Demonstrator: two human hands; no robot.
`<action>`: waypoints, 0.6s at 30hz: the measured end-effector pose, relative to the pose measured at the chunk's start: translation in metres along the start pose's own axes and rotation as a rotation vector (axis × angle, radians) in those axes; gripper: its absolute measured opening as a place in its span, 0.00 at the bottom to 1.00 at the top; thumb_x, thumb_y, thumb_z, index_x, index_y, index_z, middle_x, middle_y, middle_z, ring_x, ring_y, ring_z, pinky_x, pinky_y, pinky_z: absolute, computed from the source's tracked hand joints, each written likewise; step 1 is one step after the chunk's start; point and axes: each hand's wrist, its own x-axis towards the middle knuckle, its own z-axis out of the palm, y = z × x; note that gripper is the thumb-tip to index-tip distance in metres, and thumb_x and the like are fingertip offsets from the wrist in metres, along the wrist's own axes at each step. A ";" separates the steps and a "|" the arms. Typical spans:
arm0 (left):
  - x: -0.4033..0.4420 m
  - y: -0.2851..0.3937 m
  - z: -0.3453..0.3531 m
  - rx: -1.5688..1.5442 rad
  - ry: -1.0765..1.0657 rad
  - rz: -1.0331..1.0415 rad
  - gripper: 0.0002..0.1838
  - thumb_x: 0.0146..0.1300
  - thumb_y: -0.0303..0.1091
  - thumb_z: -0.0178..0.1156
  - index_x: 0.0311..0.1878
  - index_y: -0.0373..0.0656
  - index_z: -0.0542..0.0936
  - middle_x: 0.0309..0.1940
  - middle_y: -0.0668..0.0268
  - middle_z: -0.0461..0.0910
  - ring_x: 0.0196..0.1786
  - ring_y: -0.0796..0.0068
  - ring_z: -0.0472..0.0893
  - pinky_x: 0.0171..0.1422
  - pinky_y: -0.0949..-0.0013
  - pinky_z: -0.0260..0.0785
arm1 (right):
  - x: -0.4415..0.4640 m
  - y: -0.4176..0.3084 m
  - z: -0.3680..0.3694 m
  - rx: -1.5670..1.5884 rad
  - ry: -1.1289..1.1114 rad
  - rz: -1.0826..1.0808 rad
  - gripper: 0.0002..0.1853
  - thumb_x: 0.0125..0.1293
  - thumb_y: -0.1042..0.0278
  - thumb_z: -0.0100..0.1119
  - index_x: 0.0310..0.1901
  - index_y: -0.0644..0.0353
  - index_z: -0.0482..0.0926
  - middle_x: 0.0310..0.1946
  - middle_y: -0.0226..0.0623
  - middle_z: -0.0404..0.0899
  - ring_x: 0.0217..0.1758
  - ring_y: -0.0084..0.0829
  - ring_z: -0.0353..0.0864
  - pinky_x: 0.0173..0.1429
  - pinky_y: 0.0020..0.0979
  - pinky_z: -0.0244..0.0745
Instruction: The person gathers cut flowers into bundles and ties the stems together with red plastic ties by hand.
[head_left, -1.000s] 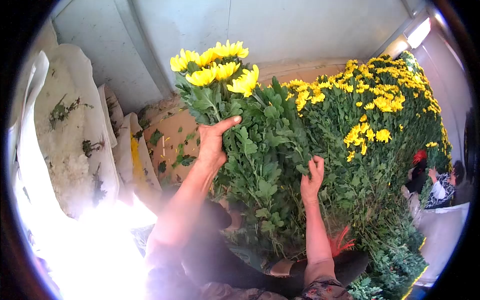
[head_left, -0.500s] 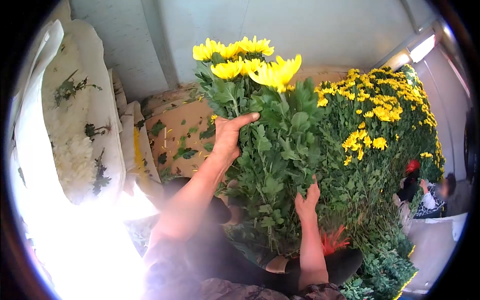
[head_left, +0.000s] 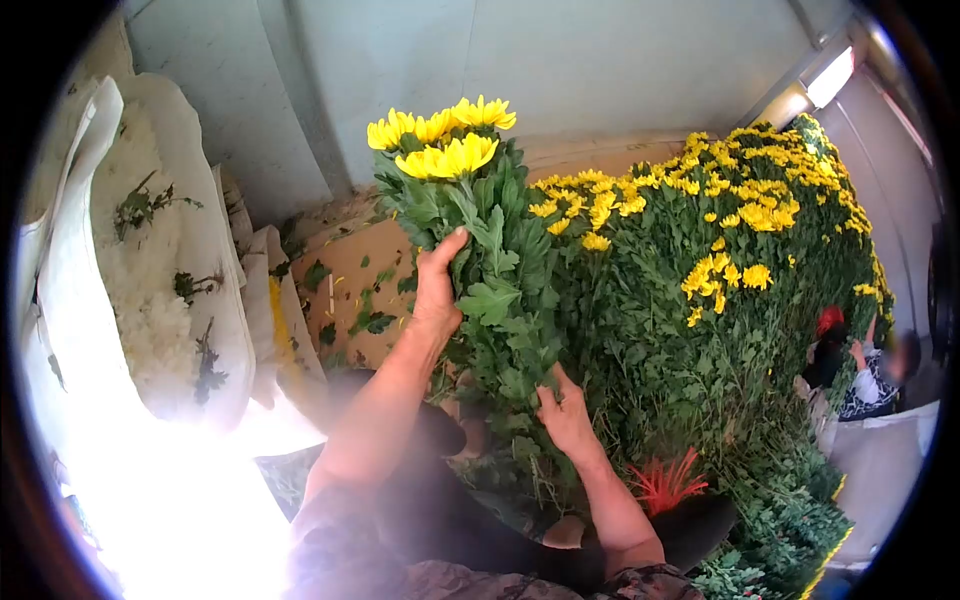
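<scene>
A bunch of yellow chrysanthemums point(head_left: 490, 255) stands upright in front of me, blooms at the top and leafy stems below. My left hand point(head_left: 438, 285) is wrapped round its upper stems, thumb pointing up, just under the flower heads. Lower on the same bunch, my right hand point(head_left: 568, 412) is closed at the right side of the stems; leaves partly cover its fingertips. Just right of the bunch is a large pile of yellow chrysanthemums point(head_left: 690, 290).
Cardboard point(head_left: 360, 260) with loose leaves and petals lies behind my left arm. White flowers point(head_left: 145, 300) fill a white wrapping at left. Red strings point(head_left: 667, 482) lie near my knee. Another person point(head_left: 872, 385) is at far right. A pale wall point(head_left: 560, 70) stands behind.
The bunch has shifted left and looks narrower; the large bloom at its right no longer stands apart. My right hand has moved left to the stems. My left hand keeps its hold, slightly lower.
</scene>
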 end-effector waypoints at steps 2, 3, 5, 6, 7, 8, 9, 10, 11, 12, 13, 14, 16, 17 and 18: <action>-0.005 0.002 0.001 -0.039 -0.047 -0.047 0.26 0.59 0.43 0.60 0.56 0.37 0.72 0.47 0.59 0.78 0.49 0.65 0.79 0.56 0.60 0.73 | -0.005 -0.011 0.002 0.078 -0.035 0.069 0.28 0.70 0.68 0.45 0.69 0.67 0.55 0.31 0.31 0.73 0.30 0.18 0.67 0.38 0.25 0.73; -0.012 0.006 0.008 -0.032 -0.051 -0.052 0.26 0.59 0.43 0.60 0.56 0.37 0.72 0.47 0.59 0.78 0.49 0.65 0.79 0.56 0.60 0.73 | -0.009 -0.020 0.002 0.091 -0.047 0.059 0.29 0.70 0.67 0.46 0.69 0.67 0.55 0.31 0.32 0.74 0.30 0.21 0.70 0.39 0.27 0.73; -0.025 0.010 0.023 0.149 -0.161 0.094 0.30 0.51 0.35 0.68 0.55 0.30 0.72 0.46 0.59 0.78 0.46 0.66 0.80 0.51 0.62 0.74 | -0.018 -0.038 0.002 0.117 -0.071 0.040 0.29 0.69 0.66 0.48 0.69 0.67 0.56 0.29 0.36 0.77 0.30 0.28 0.75 0.40 0.30 0.74; -0.020 0.007 0.021 0.250 -0.135 0.075 0.32 0.46 0.32 0.71 0.55 0.29 0.71 0.44 0.59 0.79 0.44 0.65 0.80 0.50 0.62 0.75 | -0.019 -0.039 0.006 -0.103 -0.012 -0.178 0.29 0.68 0.66 0.50 0.67 0.68 0.58 0.33 0.42 0.78 0.34 0.37 0.78 0.41 0.34 0.74; -0.019 0.007 0.024 0.257 -0.138 0.065 0.32 0.46 0.32 0.71 0.55 0.29 0.71 0.44 0.59 0.79 0.44 0.65 0.80 0.50 0.62 0.75 | -0.022 -0.050 0.008 -0.326 0.043 -0.389 0.29 0.67 0.67 0.52 0.66 0.69 0.59 0.36 0.49 0.80 0.38 0.46 0.81 0.43 0.39 0.75; -0.020 0.010 0.029 0.386 -0.096 0.048 0.31 0.45 0.29 0.71 0.53 0.29 0.72 0.42 0.58 0.80 0.41 0.65 0.80 0.49 0.62 0.75 | -0.029 -0.066 0.005 -0.289 -0.022 -0.236 0.28 0.62 0.67 0.59 0.61 0.68 0.66 0.44 0.56 0.78 0.46 0.59 0.78 0.46 0.45 0.73; -0.022 0.013 0.035 0.517 -0.054 0.034 0.29 0.44 0.27 0.71 0.52 0.28 0.73 0.40 0.58 0.80 0.39 0.65 0.81 0.47 0.63 0.76 | -0.030 -0.068 0.006 -0.279 -0.018 -0.231 0.28 0.62 0.67 0.59 0.61 0.68 0.66 0.44 0.56 0.78 0.46 0.59 0.78 0.46 0.45 0.73; -0.028 0.019 0.038 0.535 -0.021 0.045 0.23 0.44 0.25 0.69 0.46 0.28 0.76 0.35 0.57 0.81 0.34 0.67 0.82 0.42 0.65 0.77 | -0.030 -0.069 0.007 -0.348 0.016 -0.247 0.29 0.58 0.64 0.63 0.59 0.66 0.68 0.44 0.53 0.78 0.45 0.56 0.78 0.46 0.44 0.74; -0.027 0.018 0.034 0.542 -0.022 0.041 0.23 0.44 0.25 0.69 0.46 0.28 0.76 0.35 0.57 0.81 0.34 0.67 0.82 0.42 0.65 0.77 | -0.030 -0.069 0.007 -0.418 0.047 -0.262 0.30 0.55 0.61 0.67 0.58 0.64 0.71 0.44 0.50 0.78 0.43 0.53 0.79 0.46 0.43 0.74; -0.024 0.017 0.029 0.445 0.009 0.023 0.20 0.45 0.25 0.69 0.43 0.29 0.77 0.35 0.57 0.81 0.33 0.69 0.82 0.39 0.65 0.77 | -0.025 -0.066 0.001 -0.448 0.101 -0.342 0.31 0.52 0.58 0.69 0.56 0.63 0.72 0.45 0.47 0.76 0.44 0.50 0.78 0.47 0.41 0.74; -0.023 0.018 0.027 0.348 0.041 0.004 0.18 0.46 0.25 0.68 0.41 0.29 0.78 0.34 0.57 0.81 0.32 0.70 0.82 0.37 0.66 0.76 | -0.018 -0.063 -0.010 -0.479 0.154 -0.421 0.33 0.49 0.55 0.70 0.55 0.62 0.74 0.46 0.44 0.75 0.45 0.47 0.77 0.47 0.39 0.75; -0.027 0.018 0.027 0.322 -0.018 0.011 0.14 0.50 0.26 0.66 0.40 0.31 0.79 0.34 0.60 0.81 0.32 0.72 0.82 0.37 0.67 0.76 | -0.010 -0.065 -0.023 -0.551 0.253 -0.535 0.38 0.46 0.52 0.72 0.58 0.63 0.71 0.48 0.43 0.70 0.50 0.43 0.71 0.52 0.38 0.72; -0.028 0.012 0.018 0.246 -0.033 -0.059 0.13 0.51 0.27 0.65 0.40 0.32 0.79 0.34 0.61 0.81 0.33 0.73 0.82 0.38 0.67 0.76 | 0.008 -0.080 -0.036 -0.317 0.224 -0.390 0.38 0.51 0.57 0.69 0.61 0.64 0.67 0.60 0.50 0.63 0.64 0.49 0.61 0.62 0.42 0.65; -0.027 0.010 0.014 0.167 -0.057 -0.122 0.12 0.53 0.28 0.63 0.41 0.33 0.79 0.34 0.62 0.81 0.34 0.73 0.82 0.39 0.67 0.76 | 0.021 -0.071 -0.033 -0.142 0.197 -0.377 0.37 0.53 0.59 0.67 0.62 0.65 0.65 0.64 0.52 0.60 0.68 0.50 0.57 0.64 0.44 0.62; -0.026 0.008 0.013 0.099 -0.146 -0.136 0.13 0.56 0.30 0.63 0.43 0.35 0.79 0.34 0.64 0.81 0.36 0.73 0.82 0.39 0.67 0.75 | 0.030 -0.065 -0.027 -0.135 0.203 -0.378 0.37 0.53 0.59 0.67 0.62 0.65 0.65 0.64 0.52 0.60 0.68 0.50 0.57 0.64 0.44 0.62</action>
